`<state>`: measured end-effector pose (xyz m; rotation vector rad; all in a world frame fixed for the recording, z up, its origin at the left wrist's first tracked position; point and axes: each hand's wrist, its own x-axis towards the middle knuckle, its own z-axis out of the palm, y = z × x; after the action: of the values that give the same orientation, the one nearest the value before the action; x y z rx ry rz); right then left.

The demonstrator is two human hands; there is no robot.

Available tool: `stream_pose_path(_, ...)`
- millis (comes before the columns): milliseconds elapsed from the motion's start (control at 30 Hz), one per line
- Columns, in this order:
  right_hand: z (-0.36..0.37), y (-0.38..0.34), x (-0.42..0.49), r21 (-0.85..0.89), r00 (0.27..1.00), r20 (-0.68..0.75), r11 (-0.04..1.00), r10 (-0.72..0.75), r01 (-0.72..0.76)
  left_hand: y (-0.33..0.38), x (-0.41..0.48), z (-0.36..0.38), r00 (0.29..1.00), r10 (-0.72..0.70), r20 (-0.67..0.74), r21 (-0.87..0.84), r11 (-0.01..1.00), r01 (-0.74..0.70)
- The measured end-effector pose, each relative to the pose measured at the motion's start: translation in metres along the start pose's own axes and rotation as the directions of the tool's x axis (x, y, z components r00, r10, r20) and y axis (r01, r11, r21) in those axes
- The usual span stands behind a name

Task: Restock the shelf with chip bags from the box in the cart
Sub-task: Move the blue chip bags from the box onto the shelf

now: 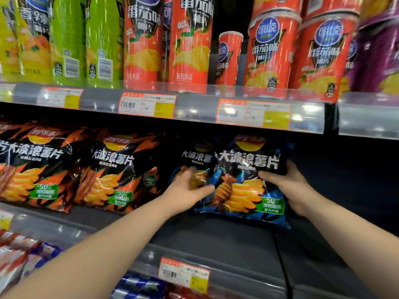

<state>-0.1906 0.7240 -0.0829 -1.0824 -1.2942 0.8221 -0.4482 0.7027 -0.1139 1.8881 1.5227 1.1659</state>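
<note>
A black-and-blue chip bag (248, 182) stands upright on the dark middle shelf (216, 236). My right hand (287, 186) grips its right edge. My left hand (190, 186) rests on its left edge, the fingers reaching onto a second blue bag (194, 156) that stands just behind and to the left. Two black-and-orange chip bags (116, 173) (32, 167) stand further left on the same shelf. The box and the cart are out of view.
The shelf above carries green canisters (69, 39), red canisters (190, 44) and purple ones (375, 57) behind a rail with price tags (146, 105). Right of the blue bag the shelf is dark and bare. Packets (19, 255) lie on the shelf below.
</note>
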Motion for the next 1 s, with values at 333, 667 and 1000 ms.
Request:
stream_pose_path(333,-0.033,0.023,0.045,-0.151,0.983,-0.164,0.987,-0.079,0.054,-0.055,-0.022,0.008,0.860,-0.351,0.371,0.762,0.645,-0.065)
stream_pose_path(667,-0.006,0.057,0.089,-0.137,0.994,-0.016,0.984,0.109,-0.110,-0.056,-0.031,0.007,0.873,-0.350,0.338,0.802,0.593,-0.073)
stream_pose_path(1000,-0.014,0.059,0.096,-0.251,0.987,-0.079,0.955,0.141,-0.157,-0.059,-0.032,0.008,0.895,-0.323,0.309,0.811,0.581,-0.070)
